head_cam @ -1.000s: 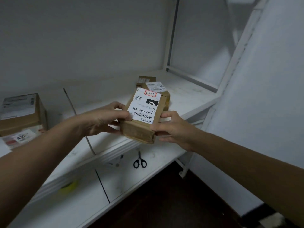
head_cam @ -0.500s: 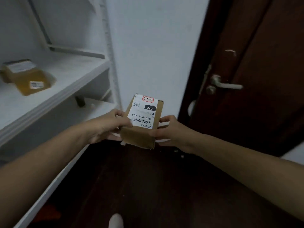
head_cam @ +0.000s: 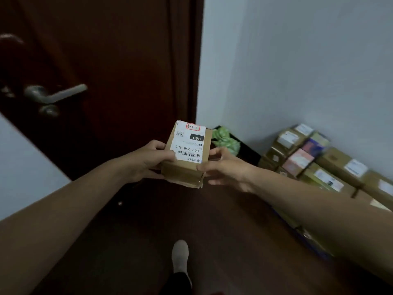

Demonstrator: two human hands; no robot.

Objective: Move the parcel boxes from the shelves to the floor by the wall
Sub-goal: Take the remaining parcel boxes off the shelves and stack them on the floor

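Note:
A small brown parcel box (head_cam: 184, 169) with a white shipping label on top is held in the air at mid-frame, above the dark floor. My left hand (head_cam: 148, 160) grips its left side with the thumb on the label. My right hand (head_cam: 221, 167) grips its right side, fingers curled round the edge. Several other parcel boxes (head_cam: 319, 165) lie in rows on the floor along the pale wall (head_cam: 297, 71) at the right. The shelves are out of view.
A dark brown door (head_cam: 119, 71) with a metal lever handle (head_cam: 53, 95) fills the upper left. A dark bin holding green plastic (head_cam: 225, 140) stands in the corner behind the held box. My foot in a pale sock (head_cam: 180, 256) is on the dark wooden floor (head_cam: 223, 241).
I have turned right, away from the shelves, carrying the box in both hands. The shelves left the view; the door shifted left and the boxes by the wall came into view.

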